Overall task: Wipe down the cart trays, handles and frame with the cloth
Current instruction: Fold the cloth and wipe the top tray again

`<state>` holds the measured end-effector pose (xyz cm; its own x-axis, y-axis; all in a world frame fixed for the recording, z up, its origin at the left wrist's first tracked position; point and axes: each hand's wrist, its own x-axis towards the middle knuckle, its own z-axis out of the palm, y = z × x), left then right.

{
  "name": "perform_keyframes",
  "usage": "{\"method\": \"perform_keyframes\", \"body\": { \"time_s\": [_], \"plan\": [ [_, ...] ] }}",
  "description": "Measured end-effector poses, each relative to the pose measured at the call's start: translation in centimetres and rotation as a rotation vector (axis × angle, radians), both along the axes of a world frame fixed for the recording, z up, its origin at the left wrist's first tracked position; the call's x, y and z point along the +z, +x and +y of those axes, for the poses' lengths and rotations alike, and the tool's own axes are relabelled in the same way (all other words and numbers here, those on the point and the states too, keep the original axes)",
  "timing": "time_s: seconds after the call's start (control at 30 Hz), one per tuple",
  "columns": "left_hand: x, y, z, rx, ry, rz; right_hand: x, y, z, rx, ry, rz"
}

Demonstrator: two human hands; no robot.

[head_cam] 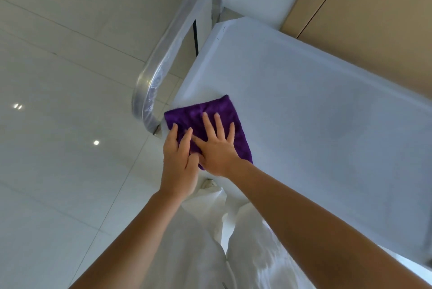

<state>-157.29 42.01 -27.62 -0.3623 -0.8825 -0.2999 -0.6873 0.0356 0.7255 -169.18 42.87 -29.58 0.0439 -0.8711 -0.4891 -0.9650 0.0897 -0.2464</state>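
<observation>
Tray (315,106) of the cart fills my view, its handle (163,54) just beside the near corner. I keep the cloth (210,113) flat on that corner so it covers more. My right hand (217,150) presses it, fingers spread; my left hand (180,160) steadies its edge, fingers straight
</observation>
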Motion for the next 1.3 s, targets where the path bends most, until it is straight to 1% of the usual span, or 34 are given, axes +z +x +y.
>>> {"method": "perform_keyframes", "body": {
  "time_s": [0.07, 0.17, 0.37, 0.47, 0.6, 0.67, 0.93, 1.3],
  "plan": [
    [0.0, -0.3, 0.3, -0.054, -0.048, -0.026, 0.1, -1.5, 1.3, 0.111, -0.04, -0.024],
    [-0.1, -1.8, 0.8, -0.166, -0.076, -0.031, -0.3, -3.3, 3.5, 0.138, -0.089, -0.048],
    [0.1, -5.4, 2.4, -0.368, -0.16, -0.075, -0.7, -5.2, 7.5, 0.033, -0.141, -0.028],
    [-0.3, -7.0, 3.3, -0.458, -0.148, -0.104, -1.6, -6.2, 10.1, 0.007, -0.189, -0.017],
    [-0.5, -9.4, 5.0, -0.559, -0.124, -0.121, -2.1, -7.9, 13.9, -0.018, -0.283, 0.064],
    [-0.4, -10.7, 5.9, -0.617, -0.123, -0.118, -2.0, -9.0, 15.8, -0.035, -0.313, 0.059],
    [0.1, -15.8, 10.1, -0.813, -0.131, -0.095, -1.9, -13.3, 23.3, -0.171, -0.272, 0.101],
    [-0.2, -22.4, 16.4, -1.01, -0.1, -0.133, -1.7, -18.9, 32.1, -0.359, -0.191, 0.155]
  ]
}}
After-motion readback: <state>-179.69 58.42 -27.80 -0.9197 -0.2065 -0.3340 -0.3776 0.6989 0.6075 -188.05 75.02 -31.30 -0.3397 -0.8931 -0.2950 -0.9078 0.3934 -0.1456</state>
